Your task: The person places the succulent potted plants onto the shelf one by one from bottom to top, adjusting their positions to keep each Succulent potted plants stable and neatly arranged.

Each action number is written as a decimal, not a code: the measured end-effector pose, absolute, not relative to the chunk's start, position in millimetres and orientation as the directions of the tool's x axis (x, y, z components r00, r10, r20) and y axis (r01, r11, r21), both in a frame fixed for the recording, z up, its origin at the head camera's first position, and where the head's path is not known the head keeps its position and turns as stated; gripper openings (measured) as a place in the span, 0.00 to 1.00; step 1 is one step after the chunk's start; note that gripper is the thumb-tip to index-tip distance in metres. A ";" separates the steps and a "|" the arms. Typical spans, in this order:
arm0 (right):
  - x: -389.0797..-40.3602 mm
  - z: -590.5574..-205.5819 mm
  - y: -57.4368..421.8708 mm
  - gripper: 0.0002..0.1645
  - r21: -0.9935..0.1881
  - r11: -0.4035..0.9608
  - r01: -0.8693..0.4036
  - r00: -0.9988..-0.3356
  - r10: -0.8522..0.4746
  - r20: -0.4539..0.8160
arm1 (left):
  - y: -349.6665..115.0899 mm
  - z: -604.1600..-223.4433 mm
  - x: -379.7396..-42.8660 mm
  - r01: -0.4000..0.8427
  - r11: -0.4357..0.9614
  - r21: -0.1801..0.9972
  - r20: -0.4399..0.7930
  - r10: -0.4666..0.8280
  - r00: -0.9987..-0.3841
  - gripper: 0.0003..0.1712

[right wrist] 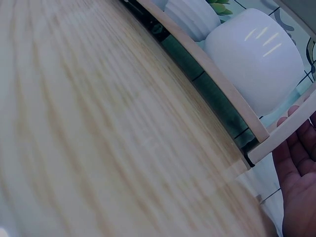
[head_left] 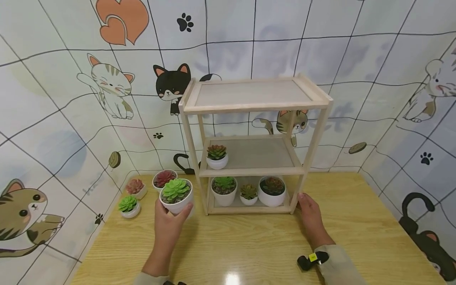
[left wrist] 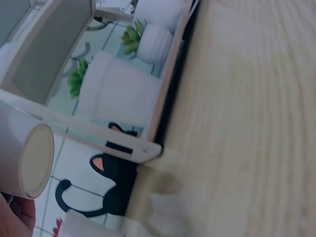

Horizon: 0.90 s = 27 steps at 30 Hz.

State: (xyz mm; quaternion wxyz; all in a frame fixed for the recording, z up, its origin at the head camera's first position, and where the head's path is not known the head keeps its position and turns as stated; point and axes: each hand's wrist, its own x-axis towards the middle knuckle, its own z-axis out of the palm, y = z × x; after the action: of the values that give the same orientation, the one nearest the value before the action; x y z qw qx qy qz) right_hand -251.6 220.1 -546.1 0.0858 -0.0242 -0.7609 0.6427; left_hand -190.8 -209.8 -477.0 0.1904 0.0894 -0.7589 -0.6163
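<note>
My left hand [head_left: 168, 225] grips a white pot [head_left: 177, 205] with a bright green succulent [head_left: 175, 190], held above the table left of the wooden shelf [head_left: 249, 172]. In the left wrist view, the tilted underside of this pot [left wrist: 37, 160] shows. At the shelf's right front leg [right wrist: 291, 126] my right hand [head_left: 311, 215] holds on, its fingertips showing past the leg in the right wrist view; its thumb is hidden there. On the middle tier stands a small potted succulent [head_left: 217, 157]. The bottom tier bears a green potted succulent [head_left: 224, 191], a small one [head_left: 248, 194] and a wide-potted dark one [head_left: 272, 190].
Left of the shelf, a dark red potted succulent [head_left: 164, 179], a pink one [head_left: 136, 188] and a small green one [head_left: 129, 206] stand on the wooden table [head_left: 242, 249]. Cat-patterned walls [head_left: 228, 55] enclose the table's back and sides. The shelf's top tier [head_left: 249, 93] bears nothing.
</note>
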 end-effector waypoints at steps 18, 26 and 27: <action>-252.5 -548.3 220.3 0.33 -0.985 0.131 -0.115 -0.978 0.158 0.136 | -176.0 -446.0 -185.8 0.206 0.237 0.949 0.279 -0.336 -0.900 0.55; -252.3 -545.1 220.8 0.33 -0.984 0.143 -0.104 -0.979 0.162 0.127 | -164.4 -441.5 -182.3 0.185 0.226 0.956 0.250 -0.305 -0.919 0.56; -252.2 -544.9 220.8 0.33 -0.984 0.145 -0.099 -0.979 0.161 0.122 | -162.5 -441.1 -182.1 0.184 0.228 0.956 0.248 -0.300 -0.921 0.56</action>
State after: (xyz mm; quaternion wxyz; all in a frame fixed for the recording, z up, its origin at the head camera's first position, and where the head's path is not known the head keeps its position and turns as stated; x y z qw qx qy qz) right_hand -252.2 220.8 -544.9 0.0994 -0.0208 -0.7501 0.6535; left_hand -182.1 -162.5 -441.1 0.1950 0.0384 -0.7589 -0.6201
